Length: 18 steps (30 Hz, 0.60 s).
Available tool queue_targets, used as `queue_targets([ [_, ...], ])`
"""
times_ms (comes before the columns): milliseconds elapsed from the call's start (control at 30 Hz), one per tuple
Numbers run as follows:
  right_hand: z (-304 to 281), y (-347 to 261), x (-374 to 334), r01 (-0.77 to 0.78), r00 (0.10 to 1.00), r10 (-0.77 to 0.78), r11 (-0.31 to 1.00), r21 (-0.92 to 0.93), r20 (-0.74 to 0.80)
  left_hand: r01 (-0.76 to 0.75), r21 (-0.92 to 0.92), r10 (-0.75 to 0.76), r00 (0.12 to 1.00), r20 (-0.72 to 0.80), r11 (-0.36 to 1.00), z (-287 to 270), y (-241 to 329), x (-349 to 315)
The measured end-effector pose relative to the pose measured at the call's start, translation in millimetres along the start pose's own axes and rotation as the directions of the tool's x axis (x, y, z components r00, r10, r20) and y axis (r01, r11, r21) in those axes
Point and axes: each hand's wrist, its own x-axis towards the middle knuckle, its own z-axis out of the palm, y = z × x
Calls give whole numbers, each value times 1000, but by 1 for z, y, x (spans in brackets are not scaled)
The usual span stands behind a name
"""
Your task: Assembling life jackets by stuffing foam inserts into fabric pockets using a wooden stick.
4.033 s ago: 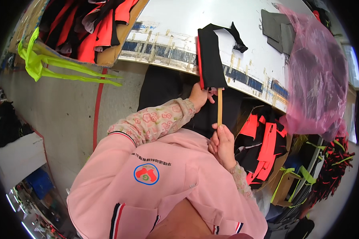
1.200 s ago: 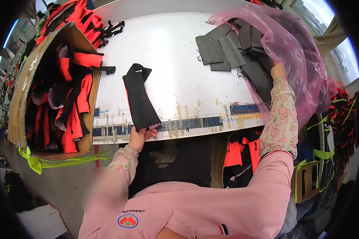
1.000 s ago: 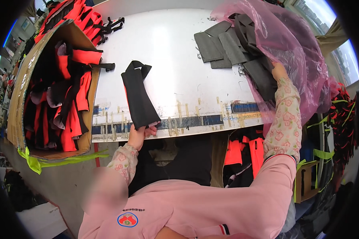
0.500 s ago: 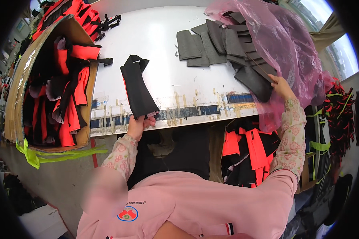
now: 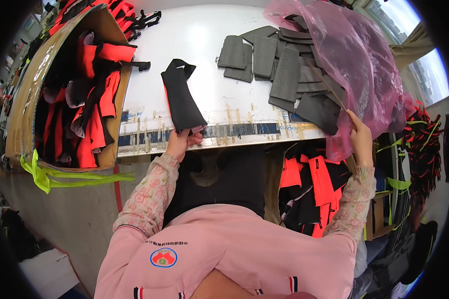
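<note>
My left hand [image 5: 181,143] is closed on the near end of a black fabric sleeve [image 5: 182,102] with an orange edge. The sleeve lies lengthwise on the white table, its far end folded into a loop. At the table's right front, my right hand [image 5: 360,138] grips the near end of a thin brown stick [image 5: 330,88]. The stick points away over a loose pile of grey foam pads [image 5: 286,74], beside a pink plastic bag [image 5: 366,65]. Part of the pile lies under the bag's film.
A cardboard box [image 5: 27,109] full of black and orange pieces stands at the left, with a lime-green strap [image 5: 45,174] hanging from it. More orange and black pieces [image 5: 320,182] sit below the table's right front edge. Straps and fabric [image 5: 134,22] lie at the far left.
My right hand has drawn back toward me with the stick. Several grey pads have shifted and lie spread differently. My left hand still holds the sleeve's near end.
</note>
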Motion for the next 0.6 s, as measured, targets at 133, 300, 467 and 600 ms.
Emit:
queue_targets([
  [133, 37, -44, -26, 245, 956, -214, 958, 147, -201, -20, -22, 20, 1000, 1, 1000, 1, 1, -2],
  [300, 125, -62, -51, 306, 949, -305, 952, 3, 85, 9, -105, -6, 1000, 27, 994, -7, 1, -1],
  [467, 170, -54, -26, 421, 902, -419, 907, 0, 105, 31, -178, -20, 998, 59, 984, -11, 3, -9],
  [600, 191, -65, 21, 373, 925, -376, 925, -72, -43, 79, -211, -48, 988, 147, 974, -5, -4, -25],
])
